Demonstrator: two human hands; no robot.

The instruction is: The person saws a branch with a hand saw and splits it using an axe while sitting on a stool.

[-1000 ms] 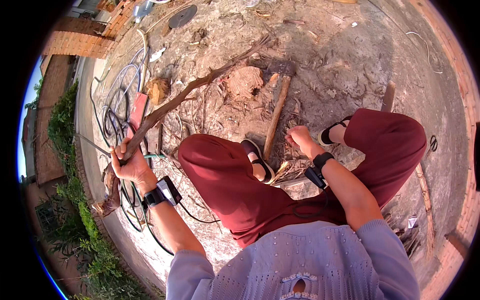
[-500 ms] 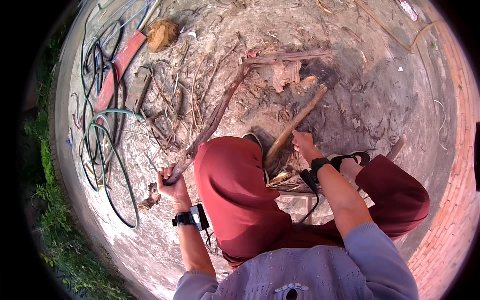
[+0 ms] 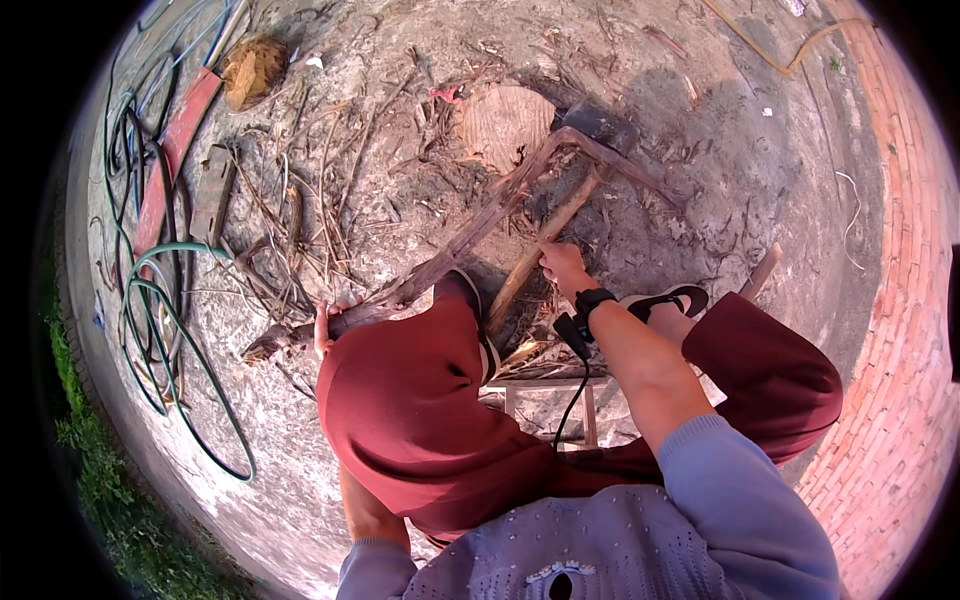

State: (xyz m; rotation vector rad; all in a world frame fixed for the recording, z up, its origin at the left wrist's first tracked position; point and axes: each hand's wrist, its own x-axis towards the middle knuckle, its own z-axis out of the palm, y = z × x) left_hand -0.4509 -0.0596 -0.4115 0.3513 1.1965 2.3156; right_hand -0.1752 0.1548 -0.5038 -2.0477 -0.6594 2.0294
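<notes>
Both hands reach forward past the knees, the left one (image 3: 322, 328) curled around a long, crooked branch (image 3: 450, 250) close to its thick end, though the knee hides part of that grip. Just beside the wooden handle of an axe (image 3: 568, 212), the right hand (image 3: 562, 266) is loosely closed with its fingers bent in; whether it touches the handle cannot be told. From the left hand, the branch slants away to the upper right, passes beyond the right hand and bends sharply near the dark axe head (image 3: 602, 124), its thin end pointing down to the right. A black band (image 3: 594, 300) circles the right wrist. Between the legs in dark red trousers (image 3: 420, 400) stands a low wooden frame (image 3: 545, 383), with pale splinters (image 3: 522, 352) just beyond it. Loose sticks (image 3: 325, 190) litter the ground to the left, near a short board (image 3: 213, 195). Further left lie a green hose (image 3: 205, 357) and a red plank (image 3: 178, 150). Beyond the branch sits a round-faced wood block (image 3: 500, 120), and a brown husk-like lump (image 3: 253, 72) lies well apart at the upper left.
</notes>
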